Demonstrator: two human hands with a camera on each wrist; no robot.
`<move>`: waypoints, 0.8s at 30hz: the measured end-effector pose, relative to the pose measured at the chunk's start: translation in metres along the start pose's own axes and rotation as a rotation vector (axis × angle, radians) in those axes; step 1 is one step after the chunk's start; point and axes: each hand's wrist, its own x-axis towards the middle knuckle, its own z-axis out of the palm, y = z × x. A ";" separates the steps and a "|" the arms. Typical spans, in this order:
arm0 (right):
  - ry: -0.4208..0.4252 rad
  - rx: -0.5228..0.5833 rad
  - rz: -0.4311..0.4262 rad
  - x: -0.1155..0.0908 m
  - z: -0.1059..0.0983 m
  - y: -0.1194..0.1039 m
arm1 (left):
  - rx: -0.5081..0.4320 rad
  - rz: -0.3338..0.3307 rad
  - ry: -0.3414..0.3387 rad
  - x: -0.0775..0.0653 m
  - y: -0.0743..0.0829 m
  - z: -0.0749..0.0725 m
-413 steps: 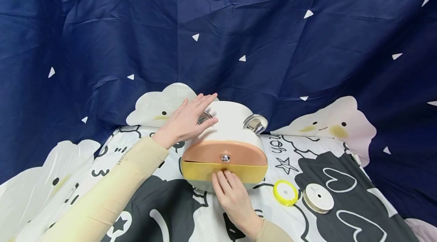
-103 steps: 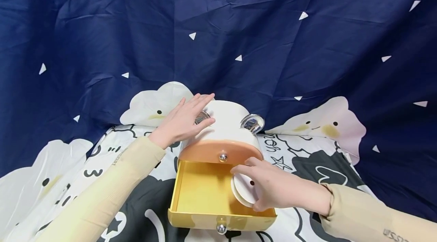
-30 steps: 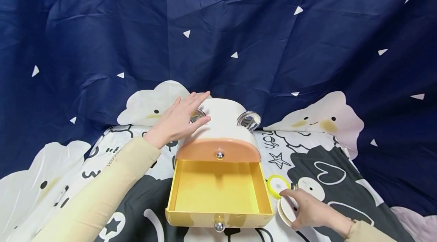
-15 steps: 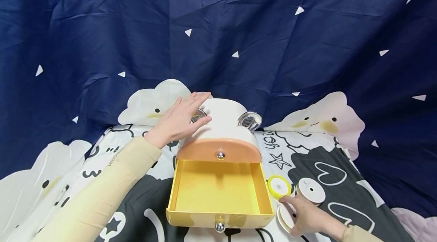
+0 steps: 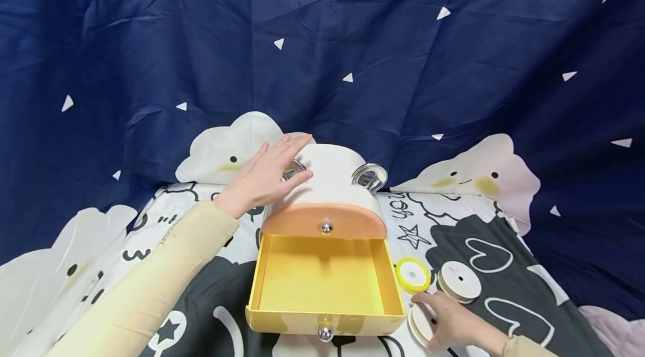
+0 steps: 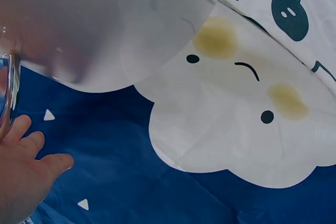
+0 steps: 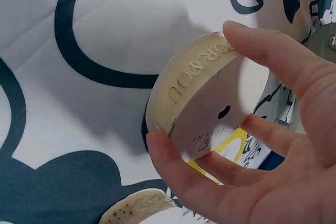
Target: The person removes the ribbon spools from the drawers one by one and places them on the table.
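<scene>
My left hand (image 5: 264,178) lies with straight fingers against the upper left of a white storage box (image 5: 335,183), by one of its two silver ear-like rings (image 5: 370,178). The box has a closed peach drawer (image 5: 297,221) and, below it, a pulled-out yellow drawer (image 5: 322,290) with nothing in it. To the right of that drawer, my right hand (image 5: 456,320) holds a ribbon spool (image 5: 422,324) by its rim. In the right wrist view, thumb and fingers span the spool (image 7: 210,98), its cream ribbon showing raised letters, close over the cloth.
A yellow ribbon spool (image 5: 413,275) and another white spool (image 5: 459,281) lie on the patterned cloth (image 5: 410,236) just beyond the right hand. A navy curtain (image 5: 322,55) with cloud shapes hangs behind the box.
The yellow drawer, nearly closed at first, came out. The right hand carried the ribbon spool from over the drawer to the cloth on its right. The left hand stayed on the box.
</scene>
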 end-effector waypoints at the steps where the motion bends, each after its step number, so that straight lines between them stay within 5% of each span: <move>1: -0.007 0.008 0.005 0.000 0.000 0.000 | -0.001 0.000 0.002 0.000 0.000 0.000; 24: 0.037 0.032 -0.040 -0.002 0.015 0.007 | -0.002 0.001 0.006 0.000 0.000 0.001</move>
